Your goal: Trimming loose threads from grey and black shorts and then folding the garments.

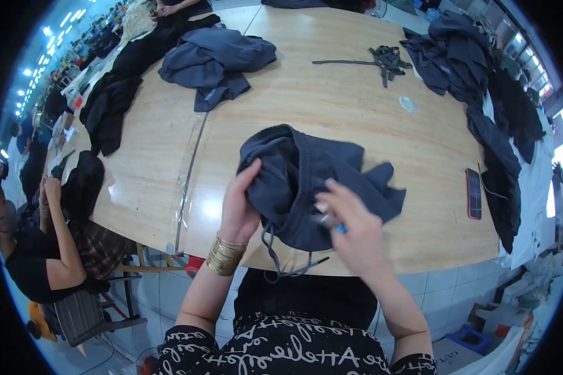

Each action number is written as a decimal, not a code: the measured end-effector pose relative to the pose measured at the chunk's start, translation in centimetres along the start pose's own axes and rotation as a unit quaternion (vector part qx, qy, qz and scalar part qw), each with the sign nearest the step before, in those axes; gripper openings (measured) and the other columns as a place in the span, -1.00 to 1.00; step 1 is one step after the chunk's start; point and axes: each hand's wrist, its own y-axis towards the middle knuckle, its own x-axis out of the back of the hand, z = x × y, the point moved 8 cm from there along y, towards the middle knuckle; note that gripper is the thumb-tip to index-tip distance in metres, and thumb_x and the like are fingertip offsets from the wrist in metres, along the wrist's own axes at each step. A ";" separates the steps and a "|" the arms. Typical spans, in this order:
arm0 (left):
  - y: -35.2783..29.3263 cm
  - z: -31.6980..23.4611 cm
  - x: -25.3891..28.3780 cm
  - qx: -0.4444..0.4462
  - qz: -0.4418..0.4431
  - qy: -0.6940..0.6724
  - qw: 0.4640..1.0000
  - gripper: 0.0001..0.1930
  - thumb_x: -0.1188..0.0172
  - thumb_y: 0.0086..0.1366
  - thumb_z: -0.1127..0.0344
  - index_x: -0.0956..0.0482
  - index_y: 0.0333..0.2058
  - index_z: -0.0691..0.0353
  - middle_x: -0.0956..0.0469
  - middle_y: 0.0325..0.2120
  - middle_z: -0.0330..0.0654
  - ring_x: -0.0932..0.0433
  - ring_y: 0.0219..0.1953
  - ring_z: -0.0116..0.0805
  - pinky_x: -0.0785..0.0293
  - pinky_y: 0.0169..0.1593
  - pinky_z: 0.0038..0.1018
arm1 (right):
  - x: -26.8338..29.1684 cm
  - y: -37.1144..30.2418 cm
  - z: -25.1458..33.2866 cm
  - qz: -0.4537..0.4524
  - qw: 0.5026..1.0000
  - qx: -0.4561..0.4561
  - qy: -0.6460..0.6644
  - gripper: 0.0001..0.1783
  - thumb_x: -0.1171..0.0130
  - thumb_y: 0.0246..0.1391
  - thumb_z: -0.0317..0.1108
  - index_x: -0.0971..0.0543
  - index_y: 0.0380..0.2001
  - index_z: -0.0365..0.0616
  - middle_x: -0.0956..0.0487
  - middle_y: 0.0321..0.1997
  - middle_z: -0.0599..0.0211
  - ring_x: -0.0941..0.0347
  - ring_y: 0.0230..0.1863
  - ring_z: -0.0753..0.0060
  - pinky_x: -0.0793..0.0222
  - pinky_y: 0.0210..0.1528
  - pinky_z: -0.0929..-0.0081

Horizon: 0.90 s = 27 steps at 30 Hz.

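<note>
Head view, lower left of the frame: a seated person (50,265) has both hands up at black cloth (84,178). More black fabric (116,100) lies along the table's edge in the upper left, and right of it a crumpled dark blue garment (216,59) rests on the pale wooden table (281,94).

Near the centre, the left hand (239,203), with a gold bracelet (224,256) at its wrist, grasps a dark blue-grey garment (338,169) by the left side of its opening, thumb in view and the other fingers mostly hidden. This garment sits mid-frame over the table's near edge, its gathered waistband (303,181) facing left and a cord (274,253) dangling below.

Just right of the waistband, the right hand (356,234) is blurred, its fingers curled around a small blue-and-silver object (340,229); whether they touch the cloth I cannot tell.

Farther right, at the top, are tangled dark strips (389,62), a pale disc (408,104) and a heap of dark clothing (450,53). A phone (474,194) lies near the right edge. At lower right stands a cardboard box (497,315), its contents too small to tell.
</note>
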 end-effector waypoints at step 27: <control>-5.4 5.3 -2.1 0.049 0.109 0.071 0.990 -0.73 -0.03 0.32 0.29 -0.44 -0.09 0.31 -0.53 -0.17 -0.22 -0.48 -0.14 -0.56 -0.37 -0.04 -0.57 | -0.5 -0.4 -0.2 -0.060 0.985 -0.059 0.152 -0.76 -0.31 -0.23 -0.59 -0.61 -0.38 -0.18 -0.43 -0.54 0.41 -0.34 -0.52 0.63 -0.20 -0.48 0.72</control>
